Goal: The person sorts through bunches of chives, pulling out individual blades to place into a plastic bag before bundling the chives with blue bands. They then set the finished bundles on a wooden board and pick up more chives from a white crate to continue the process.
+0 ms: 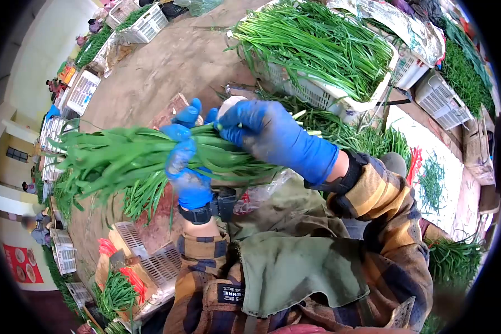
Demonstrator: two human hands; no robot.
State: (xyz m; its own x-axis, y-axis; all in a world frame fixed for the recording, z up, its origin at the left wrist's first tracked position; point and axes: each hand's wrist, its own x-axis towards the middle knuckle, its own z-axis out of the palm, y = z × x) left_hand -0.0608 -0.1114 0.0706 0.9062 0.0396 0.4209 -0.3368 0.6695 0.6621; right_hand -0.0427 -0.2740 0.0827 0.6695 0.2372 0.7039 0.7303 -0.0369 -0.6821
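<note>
A bunch of long green leafy stalks [117, 150] lies across the middle of the view, its leaf tips fanning out to the left. My left hand [186, 161], in a blue glove, is wrapped round the bunch from below, with fingers showing above it. Just right of it, my right hand [261, 128], in a dirt-stained blue glove, has thumb and fingers pinched at the bunch's upper edge, on a green stalk. Pale stalk ends stick out behind the right hand.
A white crate [392, 72] heaped with green stalks stands at the upper right. A white board [448, 195] with red ties [414, 164] is at the right. Lower left are a slotted crate [161, 264] and more greens [117, 292]. People and crates line the far left.
</note>
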